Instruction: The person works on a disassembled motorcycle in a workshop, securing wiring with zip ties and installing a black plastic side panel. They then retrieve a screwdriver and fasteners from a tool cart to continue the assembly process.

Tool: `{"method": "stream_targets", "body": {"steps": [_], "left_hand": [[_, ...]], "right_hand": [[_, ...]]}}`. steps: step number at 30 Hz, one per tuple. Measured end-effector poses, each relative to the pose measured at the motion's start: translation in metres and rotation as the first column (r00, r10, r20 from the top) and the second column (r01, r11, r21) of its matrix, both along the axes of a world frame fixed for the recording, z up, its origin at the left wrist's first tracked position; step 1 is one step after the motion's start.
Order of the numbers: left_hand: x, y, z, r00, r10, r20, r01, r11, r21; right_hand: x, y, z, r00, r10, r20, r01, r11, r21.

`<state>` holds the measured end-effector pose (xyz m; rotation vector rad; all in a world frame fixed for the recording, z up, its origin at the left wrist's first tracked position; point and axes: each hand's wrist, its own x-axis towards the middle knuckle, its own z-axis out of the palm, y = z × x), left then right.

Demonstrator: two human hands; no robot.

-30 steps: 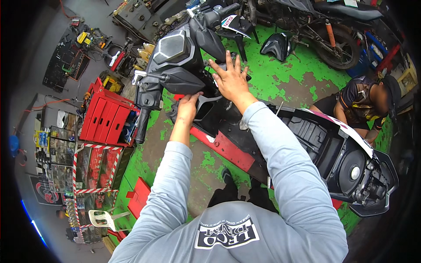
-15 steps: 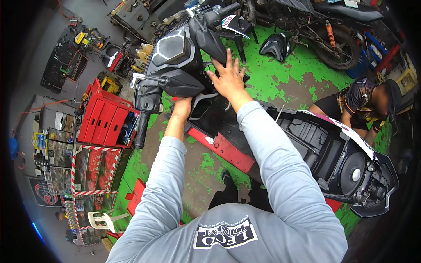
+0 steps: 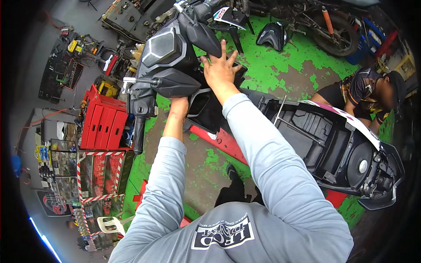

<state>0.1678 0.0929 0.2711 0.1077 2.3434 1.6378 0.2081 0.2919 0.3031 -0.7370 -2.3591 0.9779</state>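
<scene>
I stand over a black scooter whose headlight cowl (image 3: 164,44) and left handlebar grip (image 3: 138,131) are in front of me. My right hand (image 3: 220,68) lies flat with fingers spread on the black front inner panel (image 3: 206,109), just behind the handlebar. My left hand (image 3: 179,104) reaches up beneath the handlebar cover (image 3: 173,82). Its fingers are hidden by that cover, so what they hold cannot be seen. Both sleeves are light grey.
The scooter's seat is off, leaving the under-seat bucket (image 3: 309,127) exposed at right. A person in a black patterned shirt (image 3: 364,90) crouches beside it. A red tool chest (image 3: 103,120) stands left, a loose black body panel (image 3: 272,35) and another motorcycle's wheel (image 3: 337,28) lie beyond.
My right hand has slid forward and up along the front panel. My left hand has gone further under the handlebar cover, hiding its fingers.
</scene>
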Motion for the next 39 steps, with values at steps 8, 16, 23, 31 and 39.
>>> {"method": "stream_targets", "body": {"steps": [8, 16, 23, 31, 39], "left_hand": [[-0.011, -0.008, 0.002, 0.985, 0.026, 0.173, -0.035, 0.998, 0.049], [-0.035, -0.017, -0.028, 0.999, 0.035, -0.031, -0.034, 0.998, 0.047], [-0.062, -0.042, -0.062, 1.000, 0.002, 0.024, -0.007, 0.979, 0.203], [-0.066, -0.029, -0.047, 0.989, 0.032, 0.146, -0.069, 0.964, 0.255], [-0.104, -0.118, -0.078, 0.988, -0.077, -0.134, 0.081, 0.996, 0.025]], "right_hand": [[-0.019, -0.011, 0.001, 0.992, -0.117, 0.044, 0.121, 0.985, -0.122], [-0.037, -0.019, 0.005, 0.986, -0.065, 0.156, 0.093, 0.980, -0.177], [-0.039, -0.026, -0.001, 0.997, 0.051, 0.065, -0.037, 0.977, -0.210], [-0.072, -0.002, -0.046, 0.967, 0.104, -0.233, -0.161, 0.957, -0.243], [-0.099, -0.042, -0.072, 0.885, 0.140, -0.444, -0.215, 0.969, -0.125]]}}
